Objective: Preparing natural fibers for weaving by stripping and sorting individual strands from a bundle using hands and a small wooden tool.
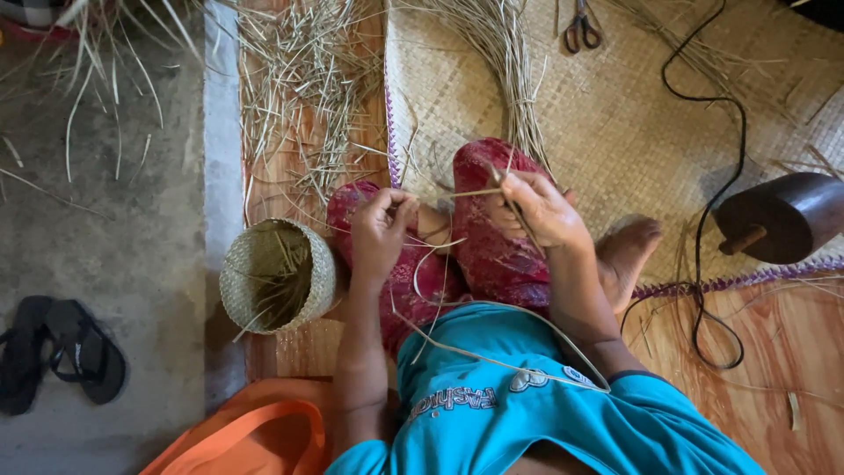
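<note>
Thin pale reed strips (457, 192), pinched between both hands above the lap, near the middle of the woven mat (615, 123). Left hand (382, 230) curled tight, fingers (400, 204) clenched on the strips' near ends. Right hand (541, 207) closed too, fingers (510, 186) grasping a strip together with a slim dark tool (519, 215), slanted down across the palm. Long loose strip ends (492, 352) looping down over the turquoise shirt (527, 413), its white lettered print low on the chest. Red patterned trousers (492, 246) beneath the hands, a bare foot (629, 251) just right of the knee.

Small round woven basket (277, 274) just left of the left hand, at the mat's left edge, open mouth up, loose stalks inside. Bundle of long reeds (505, 70) fanning from the knee toward the mat's far edge; cut scraps (303, 97) scattered at the far left corner. Scissors (582, 28) at the far edge. Black cord (716, 176) snaking down the right side, beside a dark wooden cylinder (782, 215) with a peg. Pair of black sandals (57, 352) on the concrete floor (123, 229), well left. Orange cloth (255, 431) at the near edge.
</note>
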